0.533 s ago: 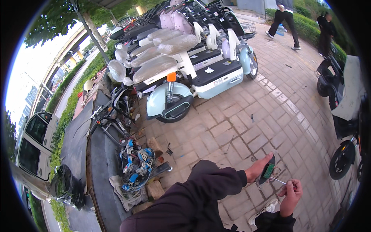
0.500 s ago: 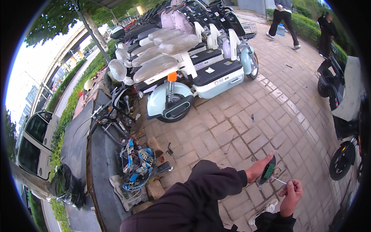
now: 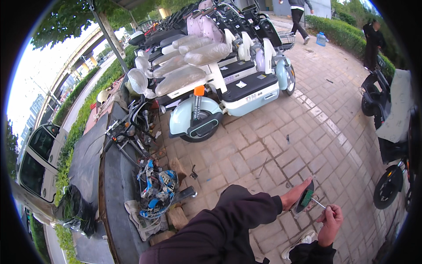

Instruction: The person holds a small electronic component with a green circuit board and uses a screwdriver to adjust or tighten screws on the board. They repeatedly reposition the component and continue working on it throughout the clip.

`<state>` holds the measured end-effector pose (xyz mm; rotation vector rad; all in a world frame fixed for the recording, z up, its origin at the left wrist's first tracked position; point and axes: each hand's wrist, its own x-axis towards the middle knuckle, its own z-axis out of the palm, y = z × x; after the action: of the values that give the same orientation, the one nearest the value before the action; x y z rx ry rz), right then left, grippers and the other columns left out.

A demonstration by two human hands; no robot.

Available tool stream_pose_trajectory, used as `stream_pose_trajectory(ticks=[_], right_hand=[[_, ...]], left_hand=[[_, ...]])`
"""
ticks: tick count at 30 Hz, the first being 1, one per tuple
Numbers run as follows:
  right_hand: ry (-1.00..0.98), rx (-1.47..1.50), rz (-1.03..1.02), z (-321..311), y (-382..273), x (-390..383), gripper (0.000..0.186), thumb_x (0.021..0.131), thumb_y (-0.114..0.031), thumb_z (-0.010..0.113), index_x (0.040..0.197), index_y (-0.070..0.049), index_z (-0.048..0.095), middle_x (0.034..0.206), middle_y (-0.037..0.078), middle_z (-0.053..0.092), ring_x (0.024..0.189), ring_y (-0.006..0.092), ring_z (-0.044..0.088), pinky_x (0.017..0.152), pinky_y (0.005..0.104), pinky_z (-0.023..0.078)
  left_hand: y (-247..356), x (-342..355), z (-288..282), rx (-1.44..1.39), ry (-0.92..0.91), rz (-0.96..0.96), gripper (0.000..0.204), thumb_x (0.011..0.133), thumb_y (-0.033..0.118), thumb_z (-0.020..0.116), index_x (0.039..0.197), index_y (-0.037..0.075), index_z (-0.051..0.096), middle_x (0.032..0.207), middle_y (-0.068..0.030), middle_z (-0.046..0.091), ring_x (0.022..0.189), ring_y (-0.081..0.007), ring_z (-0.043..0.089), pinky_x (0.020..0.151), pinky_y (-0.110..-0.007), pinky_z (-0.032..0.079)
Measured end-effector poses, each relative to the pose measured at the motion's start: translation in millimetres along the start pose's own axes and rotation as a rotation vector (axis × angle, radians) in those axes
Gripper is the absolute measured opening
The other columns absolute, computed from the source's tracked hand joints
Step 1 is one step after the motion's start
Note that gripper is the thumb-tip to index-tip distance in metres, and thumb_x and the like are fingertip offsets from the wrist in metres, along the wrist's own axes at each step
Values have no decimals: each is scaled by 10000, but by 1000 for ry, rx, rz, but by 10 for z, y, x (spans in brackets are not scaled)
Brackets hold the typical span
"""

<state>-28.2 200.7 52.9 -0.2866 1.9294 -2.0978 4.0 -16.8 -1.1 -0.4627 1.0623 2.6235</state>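
My left hand (image 3: 295,196) is closed around a dark, oval casing (image 3: 301,207) with a green circuit board (image 3: 307,198) set in it, held above the brick paving. My right hand (image 3: 332,224) pinches a thin screwdriver (image 3: 319,203) between thumb and fingers. Its pale metal shaft points left, and the tip meets or nearly meets the board's edge. Whatever handle it has is hidden in my fingers. Thin wires seem to hang beside the casing, too small to make out well.
Parked light-blue electric scooters (image 3: 250,94) with wrapped seats stand ahead. At left, a blue-and-black bundle (image 3: 156,189) sits by wooden blocks (image 3: 177,218) and a dark ledge (image 3: 121,176). Another scooter (image 3: 391,127) is at right. Two people and a blue water jug (image 3: 321,39) are farther off.
The screwdriver now slants down to the right from the board, where before it lay flatter. Both hands keep their hold. A person in the background has walked left, past the water jug.
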Motion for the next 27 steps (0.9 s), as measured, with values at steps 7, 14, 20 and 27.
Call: stream_pose_trajectory(ticks=[7, 14, 20, 27], right_hand=[[8, 15, -19, 30, 25, 102, 143, 1008, -149, 650, 1048, -12, 650, 834, 34, 650, 584, 86, 576, 541, 228, 450], [-51, 37, -23, 49, 23, 138, 152, 1002, -157, 662, 1037, -9, 656, 824, 40, 660, 573, 89, 573, 518, 231, 452], [-83, 59, 25, -6, 5, 90, 133, 997, -143, 665, 1012, -12, 645, 836, 63, 678, 546, 102, 577, 493, 247, 470], [-110, 80, 15, -51, 37, 86, 116, 991, -126, 654, 1032, -19, 637, 858, 72, 683, 552, 110, 589, 505, 254, 494]], left_hand=[[-21, -34, -131, 26, -16, -9, 830, 976, 830, 388, 1170, 63, 638, 1038, -85, 701, 806, -218, 713, 642, -363, 594], [-63, -279, -330, 49, -21, 6, 785, 975, 820, 416, 1185, 101, 649, 1032, -55, 698, 862, -202, 713, 674, -367, 595], [-104, -462, -323, 149, 73, 83, 809, 968, 830, 419, 1195, 85, 637, 1032, -57, 698, 852, -191, 711, 683, -365, 583], [-63, -326, -377, 110, 5, 3, 860, 954, 833, 448, 1212, 28, 605, 1030, -71, 682, 853, -202, 720, 673, -365, 587]])
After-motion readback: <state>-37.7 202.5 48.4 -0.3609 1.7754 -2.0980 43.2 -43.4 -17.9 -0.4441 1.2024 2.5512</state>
